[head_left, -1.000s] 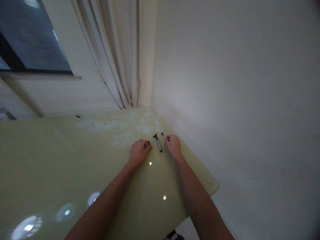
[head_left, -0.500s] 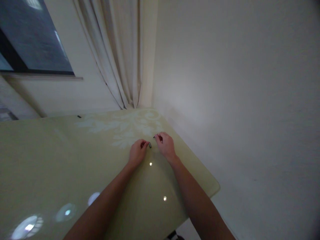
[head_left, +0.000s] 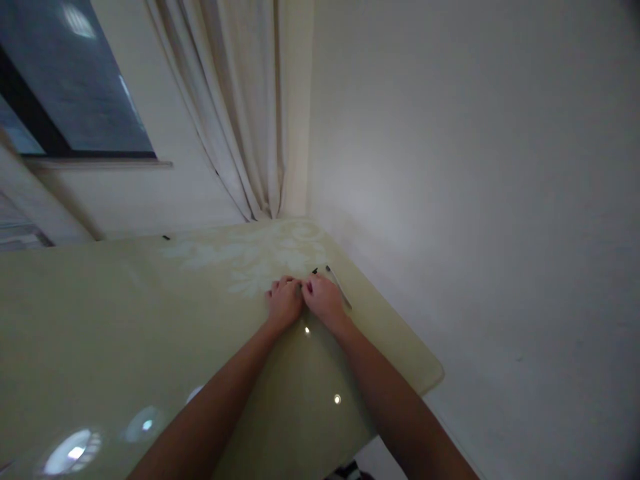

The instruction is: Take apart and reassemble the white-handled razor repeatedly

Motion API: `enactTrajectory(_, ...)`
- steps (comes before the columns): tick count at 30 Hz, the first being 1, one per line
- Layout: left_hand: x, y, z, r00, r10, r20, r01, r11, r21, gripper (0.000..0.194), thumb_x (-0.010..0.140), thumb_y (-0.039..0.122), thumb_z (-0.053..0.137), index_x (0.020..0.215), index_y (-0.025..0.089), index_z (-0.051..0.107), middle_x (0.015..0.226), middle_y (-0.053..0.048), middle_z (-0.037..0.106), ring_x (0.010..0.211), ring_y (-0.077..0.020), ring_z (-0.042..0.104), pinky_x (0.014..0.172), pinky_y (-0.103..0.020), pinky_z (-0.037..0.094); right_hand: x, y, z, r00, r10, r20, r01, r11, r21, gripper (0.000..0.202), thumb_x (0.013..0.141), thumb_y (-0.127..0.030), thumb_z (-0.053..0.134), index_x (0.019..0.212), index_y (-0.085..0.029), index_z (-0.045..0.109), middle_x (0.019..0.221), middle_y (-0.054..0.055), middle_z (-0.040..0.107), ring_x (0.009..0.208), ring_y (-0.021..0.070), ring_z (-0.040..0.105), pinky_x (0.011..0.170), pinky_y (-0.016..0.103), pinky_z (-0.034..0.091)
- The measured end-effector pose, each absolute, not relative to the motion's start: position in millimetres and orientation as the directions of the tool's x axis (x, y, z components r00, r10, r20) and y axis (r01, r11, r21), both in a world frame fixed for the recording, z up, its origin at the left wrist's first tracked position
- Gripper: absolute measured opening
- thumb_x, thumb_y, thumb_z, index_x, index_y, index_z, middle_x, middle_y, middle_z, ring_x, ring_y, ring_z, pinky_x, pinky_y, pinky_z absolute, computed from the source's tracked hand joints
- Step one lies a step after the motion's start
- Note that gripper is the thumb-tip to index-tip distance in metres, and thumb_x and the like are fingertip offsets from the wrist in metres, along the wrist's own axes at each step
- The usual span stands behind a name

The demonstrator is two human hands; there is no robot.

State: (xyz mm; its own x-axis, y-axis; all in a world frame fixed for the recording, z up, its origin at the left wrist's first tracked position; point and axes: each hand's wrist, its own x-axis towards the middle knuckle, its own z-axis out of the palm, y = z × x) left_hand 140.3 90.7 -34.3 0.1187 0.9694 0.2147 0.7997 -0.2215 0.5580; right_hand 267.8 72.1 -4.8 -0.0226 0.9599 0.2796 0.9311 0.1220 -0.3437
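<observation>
My left hand (head_left: 286,301) and my right hand (head_left: 324,298) meet over the table's far right part, fingertips together. A small dark piece (head_left: 301,287) shows between them, mostly hidden by the fingers; its kind is too small to tell. The left thumb and forefinger are closed on it, the other fingers bent. My right fingers are curled in a pinch at the same spot, and what they hold is hidden. Just beyond the right knuckles appears a tiny black piece (head_left: 315,271). A thin white stick with a dark end (head_left: 341,292) lies beside my right hand.
The glossy pale-green table (head_left: 150,333) meets the wall (head_left: 475,200) on the right. A small black object (head_left: 166,237) lies near its back edge. A long curtain (head_left: 240,120) hangs behind the table, with a window (head_left: 95,80) at upper left.
My hands were apart and have come together. The small dark piece at my left fingertips is now mostly covered. The white stick beside my right hand has come into view.
</observation>
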Motion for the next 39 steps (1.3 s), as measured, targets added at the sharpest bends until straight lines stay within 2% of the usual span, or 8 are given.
enactTrajectory(6, 109.1, 90.5, -28.0, 0.181, 0.961, 0.206, 0.807, -0.266, 0.528, 0.032, 0.091, 0.033, 0.068, 0.119, 0.019, 0.075, 0.123, -0.012, 0.073, 0.114, -0.0265, 0.066, 0.102, -0.036, 0.048, 286.6, 78.0, -8.8, 0.120, 0.962, 0.244, 0.950, -0.040, -0.310, 0.019, 0.101, -0.025, 0.056, 0.113, -0.017, 0.068, 0.116, 0.015, 0.067, 0.094, 0.0240, 0.064, 0.076, 0.032, 0.043)
enactTrajectory(9, 49.8, 75.9, -24.8, 0.172, 0.965, 0.197, 0.820, -0.251, 0.514, 0.032, 0.089, 0.036, 0.066, 0.115, 0.019, 0.077, 0.119, -0.012, 0.076, 0.109, -0.0276, 0.069, 0.098, -0.036, 0.051, 290.1, 81.2, -14.0, 0.116, 0.968, 0.221, 0.944, -0.038, -0.327, 0.018, 0.097, -0.019, 0.058, 0.113, -0.018, 0.066, 0.113, 0.014, 0.068, 0.095, 0.0246, 0.063, 0.078, 0.032, 0.044)
enactTrajectory(12, -22.3, 53.4, -26.7, 0.097, 0.978, 0.183, 0.854, -0.176, 0.489, 0.039, 0.088, 0.042, 0.061, 0.113, 0.018, 0.078, 0.117, -0.014, 0.076, 0.107, -0.0324, 0.070, 0.094, -0.042, 0.053, 288.4, 84.7, -18.8, 0.077, 0.971, 0.225, 0.919, 0.018, -0.394, 0.016, 0.094, -0.012, 0.059, 0.107, -0.018, 0.065, 0.104, 0.012, 0.068, 0.090, 0.0229, 0.062, 0.078, 0.031, 0.042)
enactTrajectory(17, -105.8, 26.0, -38.6, -0.119, 0.977, 0.174, 0.927, 0.047, 0.371, 0.057, 0.087, 0.064, 0.052, 0.119, 0.024, 0.078, 0.117, -0.014, 0.076, 0.110, -0.0385, 0.068, 0.088, -0.048, 0.052, 254.9, 79.2, -25.1, -0.111, 0.942, 0.317, 0.802, 0.273, -0.531, 0.012, 0.090, -0.010, 0.062, 0.099, -0.019, 0.061, 0.099, 0.006, 0.065, 0.088, 0.0191, 0.059, 0.080, 0.029, 0.042)
enactTrajectory(21, -125.5, 32.5, -45.7, -0.067, 0.994, 0.089, 0.880, 0.017, 0.476, 0.059, 0.078, 0.064, 0.059, 0.117, 0.023, 0.077, 0.107, -0.012, 0.077, 0.099, -0.0345, 0.070, 0.085, -0.044, 0.053, 207.8, 69.0, -25.5, -0.283, 0.900, 0.332, 0.709, 0.429, -0.559, 0.013, 0.090, -0.011, 0.063, 0.098, -0.020, 0.060, 0.098, 0.004, 0.063, 0.087, 0.0171, 0.058, 0.081, 0.027, 0.042)
enactTrajectory(26, -131.0, 44.0, -52.8, -0.007, 0.993, 0.119, 0.790, -0.067, 0.609, 0.059, 0.076, 0.063, 0.058, 0.113, 0.021, 0.077, 0.095, -0.009, 0.075, 0.084, -0.0282, 0.070, 0.079, -0.038, 0.055, 144.1, 67.6, -20.6, -0.316, 0.908, 0.275, 0.710, 0.418, -0.566, 0.013, 0.092, -0.014, 0.062, 0.103, -0.021, 0.060, 0.099, 0.004, 0.063, 0.085, 0.0177, 0.058, 0.078, 0.028, 0.043)
enactTrajectory(33, -125.1, 36.5, -45.1, -0.030, 0.987, 0.158, 0.761, -0.080, 0.644, 0.058, 0.076, 0.058, 0.057, 0.113, 0.017, 0.077, 0.093, -0.010, 0.075, 0.084, -0.0277, 0.071, 0.080, -0.038, 0.057, 80.8, 68.1, -19.6, -0.278, 0.937, 0.211, 0.790, 0.348, -0.505, 0.021, 0.092, -0.019, 0.060, 0.113, -0.017, 0.062, 0.109, 0.011, 0.067, 0.089, 0.0220, 0.062, 0.075, 0.031, 0.045)
enactTrajectory(39, -118.3, 38.1, -38.7, -0.079, 0.982, 0.172, 0.789, -0.043, 0.613, 0.053, 0.079, 0.052, 0.055, 0.115, 0.019, 0.077, 0.088, -0.008, 0.075, 0.080, -0.0264, 0.070, 0.077, -0.036, 0.056, 125.9, 77.7, -19.2, -0.261, 0.929, 0.262, 0.805, 0.359, -0.472, 0.016, 0.098, -0.028, 0.060, 0.111, -0.020, 0.063, 0.108, 0.009, 0.067, 0.089, 0.0203, 0.063, 0.079, 0.031, 0.045)
